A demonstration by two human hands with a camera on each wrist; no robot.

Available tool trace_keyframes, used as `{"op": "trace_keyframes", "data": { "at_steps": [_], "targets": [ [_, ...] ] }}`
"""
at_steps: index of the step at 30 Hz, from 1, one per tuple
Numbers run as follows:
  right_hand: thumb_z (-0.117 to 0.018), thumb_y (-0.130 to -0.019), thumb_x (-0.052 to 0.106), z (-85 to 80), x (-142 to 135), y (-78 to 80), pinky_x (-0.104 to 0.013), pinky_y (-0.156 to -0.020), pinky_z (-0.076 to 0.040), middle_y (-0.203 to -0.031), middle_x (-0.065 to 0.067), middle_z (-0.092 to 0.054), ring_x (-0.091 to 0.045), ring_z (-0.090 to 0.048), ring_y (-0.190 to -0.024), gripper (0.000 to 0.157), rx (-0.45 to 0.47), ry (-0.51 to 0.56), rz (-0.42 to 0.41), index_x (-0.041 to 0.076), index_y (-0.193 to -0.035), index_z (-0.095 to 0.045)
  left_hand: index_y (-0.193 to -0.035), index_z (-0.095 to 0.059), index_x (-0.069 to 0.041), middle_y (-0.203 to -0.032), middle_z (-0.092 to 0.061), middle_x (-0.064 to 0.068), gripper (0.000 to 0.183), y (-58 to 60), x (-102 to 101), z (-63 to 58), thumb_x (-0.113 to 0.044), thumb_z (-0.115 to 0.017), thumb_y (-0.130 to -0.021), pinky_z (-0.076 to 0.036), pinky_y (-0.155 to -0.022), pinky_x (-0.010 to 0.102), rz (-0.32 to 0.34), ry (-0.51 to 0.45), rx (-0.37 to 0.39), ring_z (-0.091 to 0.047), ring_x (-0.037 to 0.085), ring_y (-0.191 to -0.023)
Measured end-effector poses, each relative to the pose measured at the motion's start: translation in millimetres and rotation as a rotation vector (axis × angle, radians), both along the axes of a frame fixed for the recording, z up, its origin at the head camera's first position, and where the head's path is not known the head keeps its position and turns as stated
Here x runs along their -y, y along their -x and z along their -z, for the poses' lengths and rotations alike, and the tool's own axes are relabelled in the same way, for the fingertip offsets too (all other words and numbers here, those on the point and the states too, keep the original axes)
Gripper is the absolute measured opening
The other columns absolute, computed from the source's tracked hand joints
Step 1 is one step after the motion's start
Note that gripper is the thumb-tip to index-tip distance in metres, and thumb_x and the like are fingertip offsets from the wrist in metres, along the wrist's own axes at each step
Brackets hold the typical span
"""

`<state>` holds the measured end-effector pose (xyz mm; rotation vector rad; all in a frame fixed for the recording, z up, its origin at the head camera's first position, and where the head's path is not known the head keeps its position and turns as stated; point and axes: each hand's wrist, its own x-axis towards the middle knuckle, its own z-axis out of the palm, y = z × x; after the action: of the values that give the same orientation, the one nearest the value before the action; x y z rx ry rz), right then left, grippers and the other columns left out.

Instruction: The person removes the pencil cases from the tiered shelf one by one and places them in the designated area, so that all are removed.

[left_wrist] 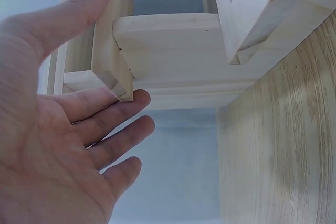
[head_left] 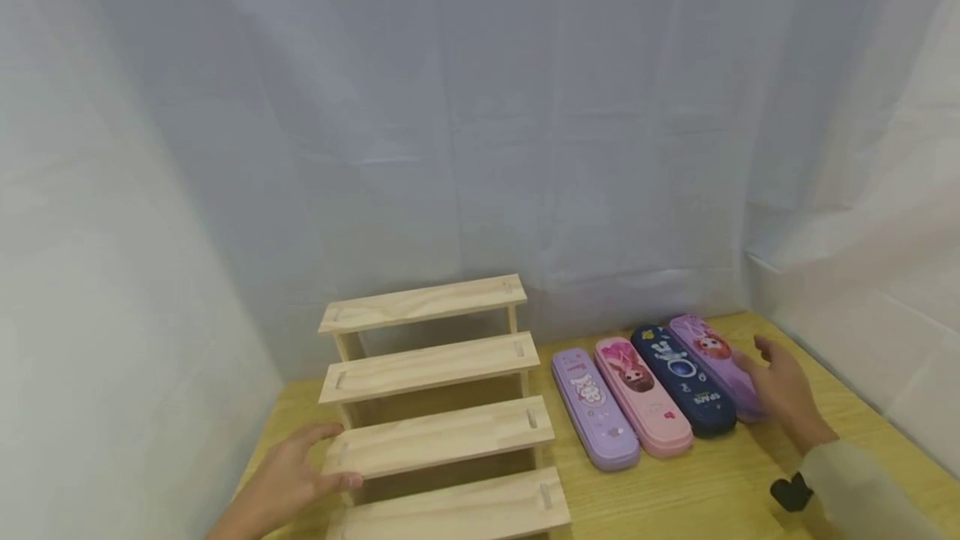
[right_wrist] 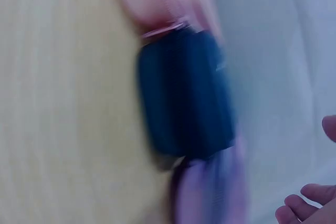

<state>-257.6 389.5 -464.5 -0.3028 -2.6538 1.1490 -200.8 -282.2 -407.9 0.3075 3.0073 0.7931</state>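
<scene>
My left hand (head_left: 288, 477) is at the left end of a pale wooden step rack (head_left: 442, 437). Thumb and forefinger hold the end of one shelf board (left_wrist: 113, 51) between them, while the other fingers spread loosely below. At the right, my right hand (head_left: 783, 390) is beside a purple pencil case (head_left: 712, 357) with a red-haired figure; whether it touches the case is unclear. Its fingers are loosely bent around nothing. Left of that case lie a dark blue space pencil case (head_left: 686, 382), a pink one (head_left: 645, 398) and a lilac one (head_left: 596, 407), side by side.
A wood-grain table (head_left: 592, 507) carries everything. Pale sheeting (head_left: 495, 148) hangs behind and along both sides. The rack's several shelves rise toward the back. Motion blurs the pencil cases in the right wrist view.
</scene>
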Motion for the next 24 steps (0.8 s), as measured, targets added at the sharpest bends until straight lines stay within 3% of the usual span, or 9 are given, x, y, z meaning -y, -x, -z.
{"op": "trace_keyframes", "data": {
  "at_steps": [8, 14, 21, 24],
  "targets": [
    [-0.043, -0.106, 0.047, -39.0, 18.4, 1.1, -0.078, -0.109, -0.026, -0.155, -0.043, -0.024, -0.064, -0.026, -0.140, 0.080, -0.071, -0.038, -0.072, -0.005, -0.159, -0.013, -0.141, -0.055, 0.001, -0.141, -0.059, 0.028, 0.083, 0.0, 10.4, -10.1, -0.053, -0.079, -0.082, -0.050, -0.099, 0.067, -0.008, 0.018, -0.083, -0.054, 0.055, -0.128],
    [-0.048, -0.105, 0.045, -66.7, 33.6, 2.9, -0.081, -0.107, -0.025, -0.159, -0.040, -0.023, -0.064, -0.025, -0.141, 0.078, -0.156, -0.092, -0.163, 0.003, -0.161, -0.014, -0.142, -0.050, 0.005, -0.141, -0.056, 0.032, 0.089, 2.2, 22.4, -28.6, -0.055, -0.078, -0.083, -0.045, -0.101, 0.073, -0.032, 0.063, -0.193, -0.050, 0.059, -0.128],
    [-0.059, -0.102, 0.033, -96.3, 59.4, 2.0, -0.081, -0.105, -0.030, -0.162, -0.033, -0.024, -0.059, -0.027, -0.143, 0.077, -0.297, -0.120, -0.307, 0.006, -0.161, -0.020, -0.148, -0.041, 0.006, -0.148, -0.044, 0.037, 0.097, 9.2, 21.8, -52.0, -0.057, -0.076, -0.084, -0.036, -0.104, 0.077, -0.037, 0.092, -0.218, -0.042, 0.061, -0.132],
    [-0.061, -0.101, 0.032, -107.9, 71.8, 2.1, -0.080, -0.110, -0.025, -0.164, -0.031, -0.023, -0.057, -0.024, -0.146, 0.077, -0.333, -0.172, -0.357, 0.007, -0.161, -0.021, -0.151, -0.039, 0.005, -0.150, -0.043, 0.036, 0.097, 12.4, 17.3, -63.3, -0.056, -0.076, -0.085, -0.035, -0.105, 0.078, -0.030, 0.101, -0.242, -0.040, 0.061, -0.133]
  ]
}}
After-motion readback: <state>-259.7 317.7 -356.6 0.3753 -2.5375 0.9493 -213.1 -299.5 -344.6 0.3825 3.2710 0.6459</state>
